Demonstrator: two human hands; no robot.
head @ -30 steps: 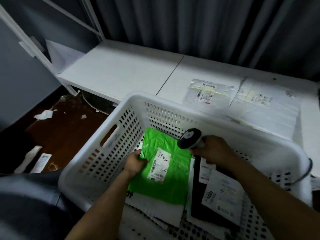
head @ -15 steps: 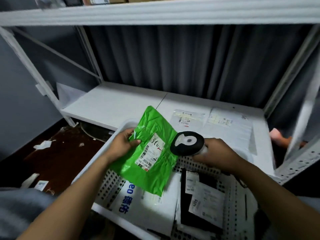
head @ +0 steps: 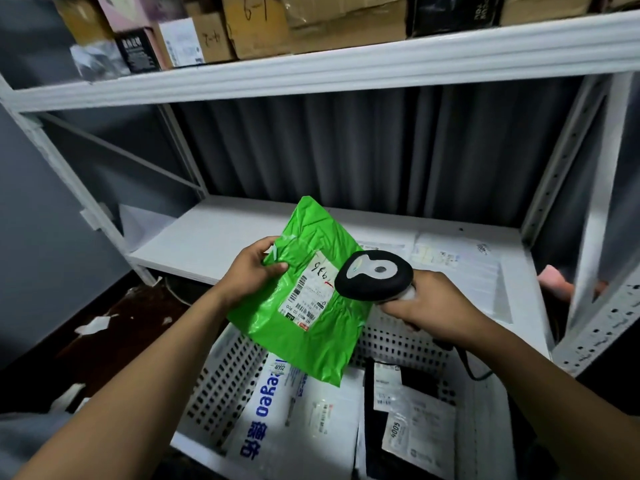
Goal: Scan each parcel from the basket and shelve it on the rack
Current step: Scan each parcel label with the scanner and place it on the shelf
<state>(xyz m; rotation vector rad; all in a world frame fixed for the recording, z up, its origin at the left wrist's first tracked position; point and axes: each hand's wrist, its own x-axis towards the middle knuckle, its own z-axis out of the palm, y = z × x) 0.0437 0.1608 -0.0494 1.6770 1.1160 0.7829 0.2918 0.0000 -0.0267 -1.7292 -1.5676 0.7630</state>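
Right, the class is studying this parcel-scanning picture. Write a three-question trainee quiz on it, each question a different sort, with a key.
1. True or false: the green plastic mailer bag lies flat inside the white perforated plastic basket.
2. Which hand grips the black handheld scanner? A the left, B the right, C neither.
3. Fill in: the brown cardboard boxes stand on the ___ shelf of the white metal rack.
Key: 1 false, the left hand holds the bag up out of the basket; 2 B, the right hand; 3 upper.
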